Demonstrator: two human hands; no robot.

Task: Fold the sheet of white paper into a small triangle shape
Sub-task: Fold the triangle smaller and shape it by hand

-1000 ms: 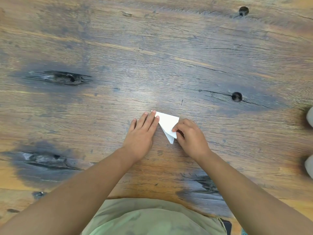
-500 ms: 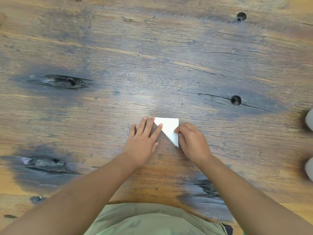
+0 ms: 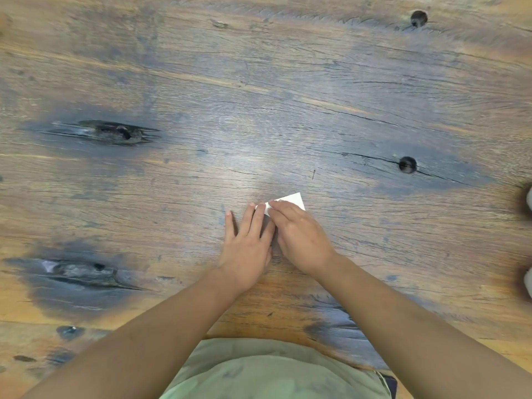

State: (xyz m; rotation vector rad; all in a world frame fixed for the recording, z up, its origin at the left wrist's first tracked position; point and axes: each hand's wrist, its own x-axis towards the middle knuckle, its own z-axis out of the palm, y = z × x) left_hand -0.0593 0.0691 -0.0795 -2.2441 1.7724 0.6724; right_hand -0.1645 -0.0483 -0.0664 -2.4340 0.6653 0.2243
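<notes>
The white paper (image 3: 293,200), folded into a small triangle, lies flat on the wooden table (image 3: 259,110) in the middle of the view. Only its far corner shows. My right hand (image 3: 299,234) lies flat on top of it, fingers pointing left and pressing it down. My left hand (image 3: 247,240) rests flat on the table just to the left, fingers spread, with its fingertips touching the paper's left edge. The near part of the paper is hidden under my right hand.
The table has dark knots and cracks (image 3: 109,132) on the left and small round holes (image 3: 407,164) on the right. Two pale rounded objects (image 3: 529,198) show at the right edge. My green shirt (image 3: 273,372) is at the bottom.
My right hand has slid left over the paper and now covers most of it. My left hand has stayed beside it. The paper lies flatter than a second ago.
</notes>
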